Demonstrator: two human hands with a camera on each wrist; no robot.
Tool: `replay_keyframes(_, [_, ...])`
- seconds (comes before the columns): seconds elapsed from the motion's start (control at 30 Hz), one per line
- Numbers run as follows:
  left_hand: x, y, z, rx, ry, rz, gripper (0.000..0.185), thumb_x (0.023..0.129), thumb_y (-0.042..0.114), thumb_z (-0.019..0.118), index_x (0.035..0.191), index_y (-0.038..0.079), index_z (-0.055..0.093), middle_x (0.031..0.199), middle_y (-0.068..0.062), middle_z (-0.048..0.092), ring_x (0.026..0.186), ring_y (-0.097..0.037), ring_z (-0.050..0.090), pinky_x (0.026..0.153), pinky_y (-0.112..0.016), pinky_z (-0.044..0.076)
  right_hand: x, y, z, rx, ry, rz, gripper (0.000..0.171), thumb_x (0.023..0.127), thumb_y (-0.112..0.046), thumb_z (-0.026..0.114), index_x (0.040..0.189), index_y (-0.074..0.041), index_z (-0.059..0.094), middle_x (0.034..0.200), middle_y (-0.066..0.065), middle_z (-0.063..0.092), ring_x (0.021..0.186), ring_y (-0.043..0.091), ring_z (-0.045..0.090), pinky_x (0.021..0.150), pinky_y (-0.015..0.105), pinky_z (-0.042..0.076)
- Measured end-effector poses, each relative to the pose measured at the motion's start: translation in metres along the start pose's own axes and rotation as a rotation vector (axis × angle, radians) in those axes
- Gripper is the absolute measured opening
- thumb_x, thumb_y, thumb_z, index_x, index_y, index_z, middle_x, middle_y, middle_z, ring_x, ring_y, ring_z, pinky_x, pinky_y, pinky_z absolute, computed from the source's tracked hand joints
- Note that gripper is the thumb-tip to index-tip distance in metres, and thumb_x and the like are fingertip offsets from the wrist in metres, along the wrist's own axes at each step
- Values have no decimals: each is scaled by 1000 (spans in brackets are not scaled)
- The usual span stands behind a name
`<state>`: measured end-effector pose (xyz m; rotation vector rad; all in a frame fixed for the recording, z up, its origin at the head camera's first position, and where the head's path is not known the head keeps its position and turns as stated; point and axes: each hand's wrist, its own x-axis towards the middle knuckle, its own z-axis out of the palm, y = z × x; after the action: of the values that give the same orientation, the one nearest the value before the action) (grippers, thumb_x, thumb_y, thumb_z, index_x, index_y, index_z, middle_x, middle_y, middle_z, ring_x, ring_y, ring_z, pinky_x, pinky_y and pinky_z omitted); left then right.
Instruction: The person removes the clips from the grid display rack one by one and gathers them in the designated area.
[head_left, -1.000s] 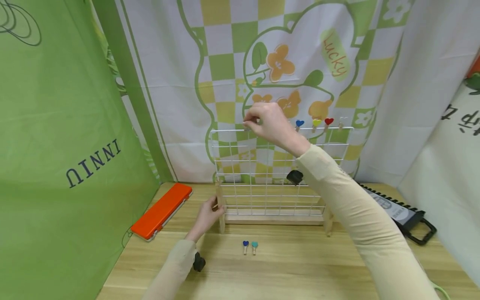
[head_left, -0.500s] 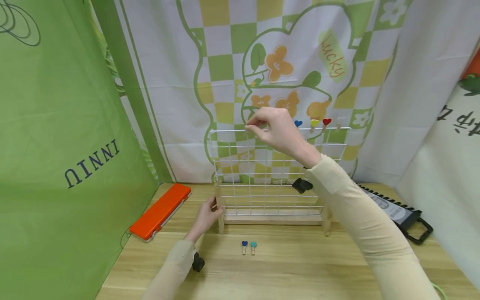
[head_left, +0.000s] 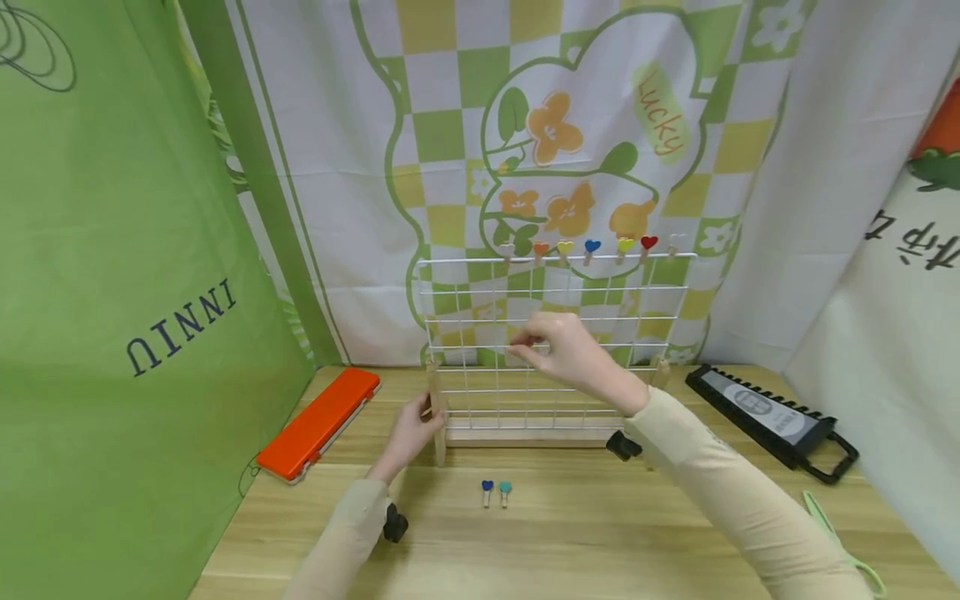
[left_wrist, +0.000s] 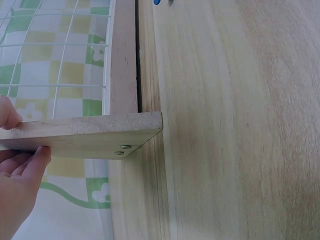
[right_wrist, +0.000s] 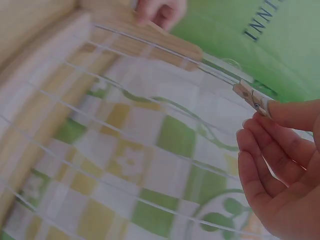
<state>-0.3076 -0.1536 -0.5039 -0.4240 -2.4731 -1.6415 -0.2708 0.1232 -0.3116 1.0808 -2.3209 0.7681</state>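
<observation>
The right hand (head_left: 573, 358) hangs in front of the middle wires of the white wire grid (head_left: 480, 333), thumb and forefinger pinched together. The right wrist view shows a small wooden clothespin (right_wrist: 252, 98) at the tip of the forefinger (right_wrist: 295, 114), the other fingers loosely curled below it; whether the peg is truly gripped or only touched cannot be told for sure, though the fingertips lie right on its end.

The left hand (head_left: 411, 432) grips the grid's left wooden post (head_left: 433, 412) near its foot. In the left wrist view the thumb and fingers (left_wrist: 22, 172) close round the edge of the wooden foot (left_wrist: 85, 135), which rests on the table (head_left: 570, 533).

Along the grid's top wire sits a row of heart-topped pegs (head_left: 592, 248) in white, orange, yellow, blue, yellow-green, red and white. Two more pegs, a dark blue one (head_left: 487, 492) and a teal one (head_left: 505, 492), lie side by side on the table just in front of the grid's base, between the two forearms.

An orange case (head_left: 318, 422) lies to the left of the stand, well apart from it. A black holder (head_left: 772, 412) lies to the right by the curtain. The right forearm crosses in front of the grid's right foot and partly hides it.
</observation>
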Motion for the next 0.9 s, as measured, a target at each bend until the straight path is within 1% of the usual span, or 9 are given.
replay_keyframes(0.17, [0, 1, 0, -5, 21, -4, 45, 90, -3, 59, 134, -11, 53, 131, -34, 59, 126, -46, 56, 99, -51, 55, -37, 13, 35, 7, -91, 63, 5, 89, -11, 72, 86, -7, 75, 80, 2, 73, 74, 12, 67, 69, 29, 62])
replay_keyframes(0.27, [-1, 1, 1, -1, 25, -10, 44, 91, -3, 59, 134, -10, 53, 131, -33, 60, 126, -46, 56, 99, -51, 55, -58, 19, 54, 20, -138, 80, 5, 89, -10, 72, 88, -6, 75, 81, 2, 73, 73, 11, 67, 70, 26, 62])
replay_keyframes(0.37, [-2, 3, 2, 10, 28, -16, 45, 91, -4, 58, 135, -11, 52, 132, -34, 59, 126, -46, 56, 99, -51, 55, -74, 24, 70, 56, -172, 95, 6, 89, -8, 71, 88, -5, 76, 80, 4, 74, 71, 11, 68, 68, 23, 62])
replay_keyframes(0.47, [-5, 11, 2, 15, 27, -24, 47, 91, -6, 57, 137, -14, 49, 133, -36, 56, 126, -48, 55, 100, -54, 54, -89, 27, 85, 118, -219, 135, 6, 88, -6, 71, 87, -4, 76, 80, 5, 75, 69, 8, 67, 64, 18, 60])
replay_keyframes(0.57, [-9, 26, -1, 17, 14, -20, 48, 91, -7, 55, 137, -17, 46, 133, -38, 55, 125, -50, 54, 100, -56, 53, -104, 31, 101, 164, -264, 179, 6, 88, -6, 71, 87, -4, 76, 79, 5, 75, 66, 4, 65, 60, 13, 56])
replay_keyframes(0.7, [-14, 42, -6, 21, -8, -6, 48, 91, -7, 55, 137, -17, 46, 133, -38, 55, 125, -50, 55, 100, -55, 54, -121, 38, 117, 183, -311, 227, 6, 89, -7, 71, 88, -4, 76, 80, 5, 75, 66, 1, 63, 58, 10, 53])
replay_keyframes(0.77, [-15, 46, -7, 18, -12, -5, 47, 91, -7, 56, 136, -17, 48, 132, -39, 55, 124, -50, 55, 100, -55, 54, -126, 39, 122, 196, -330, 250, 7, 89, -8, 71, 88, -4, 76, 79, 4, 74, 66, 0, 62, 58, 11, 53])
replay_keyframes(0.9, [-16, 48, -7, 15, -4, 5, 46, 90, -8, 56, 135, -18, 48, 131, -39, 55, 124, -50, 55, 100, -56, 54, -132, 41, 128, 226, -356, 291, 7, 89, -8, 70, 87, -3, 75, 78, 4, 74, 65, -2, 59, 58, 12, 52])
